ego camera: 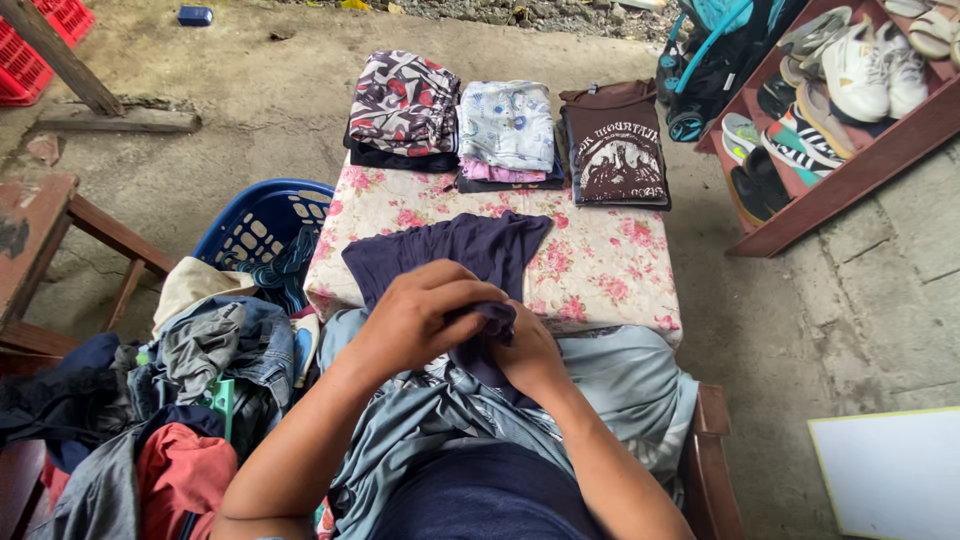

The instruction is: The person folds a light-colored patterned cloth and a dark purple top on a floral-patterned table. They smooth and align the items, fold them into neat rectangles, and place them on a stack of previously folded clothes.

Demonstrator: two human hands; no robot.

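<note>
Right at the centre of the frame, the fingers (pixel 470 292) of the left hand (pixel 415 320) are curled and pinched on a bunched edge of a dark purple garment (pixel 460 252). The right hand (pixel 528 352) sits just beside it, touching the same bunch from below; its fingers are mostly hidden under the cloth and the other hand, but they seem closed on the fabric too. From the hands, the garment spreads up and away onto the surface (pixel 600 270), which is covered with a pink flowered cloth, while its near end hangs down toward the person's lap.

Along the far edge of the surface, three folded stacks stand in a row: a patterned stack (pixel 403 108) at the left, a pale blue stack (pixel 507 130) in the middle, a brown shirt (pixel 615 148) at the right.

At the lower left, a heap of unfolded clothes (pixel 200 370) lies next to a blue basket (pixel 262 220). At the upper right, a wooden shoe rack (pixel 850 90) leans full of shoes.
</note>
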